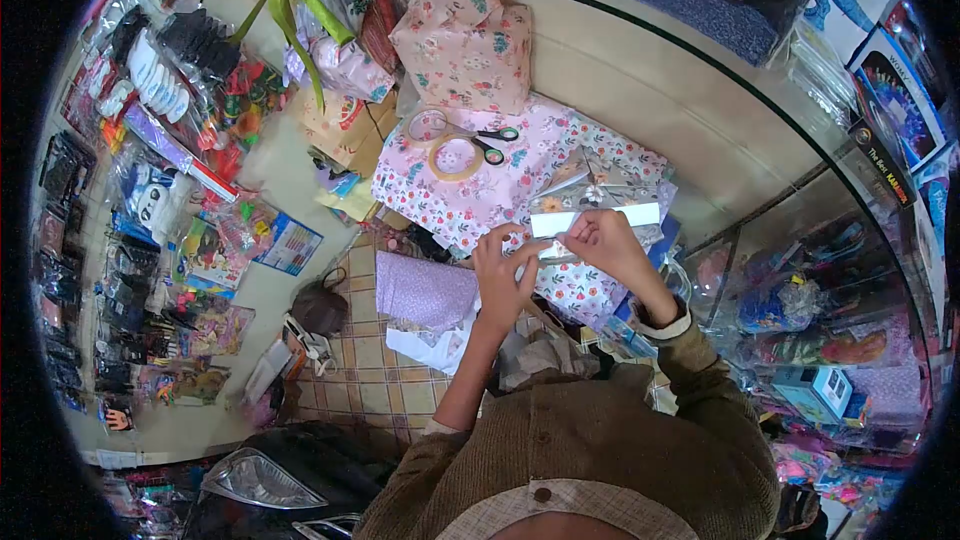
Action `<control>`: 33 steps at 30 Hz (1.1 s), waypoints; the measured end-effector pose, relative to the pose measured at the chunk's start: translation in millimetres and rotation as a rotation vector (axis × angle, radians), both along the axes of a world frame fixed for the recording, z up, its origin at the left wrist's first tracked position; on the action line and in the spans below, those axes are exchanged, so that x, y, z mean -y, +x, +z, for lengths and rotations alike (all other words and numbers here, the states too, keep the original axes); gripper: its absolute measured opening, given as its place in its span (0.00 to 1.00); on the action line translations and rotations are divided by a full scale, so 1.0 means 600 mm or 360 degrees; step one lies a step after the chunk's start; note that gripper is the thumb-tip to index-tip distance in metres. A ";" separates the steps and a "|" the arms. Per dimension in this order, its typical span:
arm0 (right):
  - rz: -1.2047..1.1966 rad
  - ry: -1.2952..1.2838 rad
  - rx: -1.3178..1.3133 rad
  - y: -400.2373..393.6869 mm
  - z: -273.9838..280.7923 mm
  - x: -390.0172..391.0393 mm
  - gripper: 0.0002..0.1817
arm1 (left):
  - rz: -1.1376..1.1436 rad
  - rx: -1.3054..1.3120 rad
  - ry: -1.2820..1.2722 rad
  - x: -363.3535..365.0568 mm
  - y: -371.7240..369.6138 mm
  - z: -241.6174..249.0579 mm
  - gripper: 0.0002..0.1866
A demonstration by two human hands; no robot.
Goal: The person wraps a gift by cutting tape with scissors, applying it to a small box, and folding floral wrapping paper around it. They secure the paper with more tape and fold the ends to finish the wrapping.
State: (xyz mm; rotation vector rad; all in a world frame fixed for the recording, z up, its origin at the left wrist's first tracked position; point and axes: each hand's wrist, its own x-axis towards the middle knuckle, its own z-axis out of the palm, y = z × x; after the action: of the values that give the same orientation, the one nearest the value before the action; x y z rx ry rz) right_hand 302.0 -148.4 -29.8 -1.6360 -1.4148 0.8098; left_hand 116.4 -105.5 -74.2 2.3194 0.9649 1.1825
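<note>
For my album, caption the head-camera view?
Left hand and right hand close together above floral paper, where scissors and a tan tape roll lie.

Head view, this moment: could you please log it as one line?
Left hand: near white strip | Right hand: over white strip, contact unclear | Scissors, tape: on floral paper

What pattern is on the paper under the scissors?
Pale pink paper with flowers, best seen in the head view.

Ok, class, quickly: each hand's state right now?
Left hand: open, fingers spread; whether it holds anything thin cannot be told.
Right hand: closed, fingers curled near the white strip; contents cannot be told.
</note>
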 end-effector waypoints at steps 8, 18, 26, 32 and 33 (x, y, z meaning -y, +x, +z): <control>-0.0183 0.0125 -0.0004 -0.009 -0.007 0.003 0.15 | -0.0018 -0.0077 -0.0072 -0.003 0.003 0.003 0.15; -0.0233 0.0289 -0.0062 -0.007 -0.029 0.021 0.14 | -0.0070 -0.0119 -0.0083 0.000 -0.010 -0.004 0.21; -0.0295 0.0398 0.0070 -0.021 -0.030 0.030 0.09 | -0.0103 -0.0138 -0.0015 0.004 -0.018 0.005 0.27; -0.0372 0.0495 0.0104 -0.027 -0.032 0.031 0.09 | -0.0089 -0.0135 0.0088 0.005 -0.036 -0.010 0.28; -0.0368 0.0508 0.0107 -0.027 -0.031 0.032 0.09 | -0.0097 -0.0148 0.0080 0.006 -0.038 -0.010 0.27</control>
State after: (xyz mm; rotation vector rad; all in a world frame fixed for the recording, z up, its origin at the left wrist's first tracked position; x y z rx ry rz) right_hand 286.0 -167.5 -48.2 -1.5513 -1.2942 0.3780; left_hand 93.3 -109.3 -80.3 2.4444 0.8986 1.0950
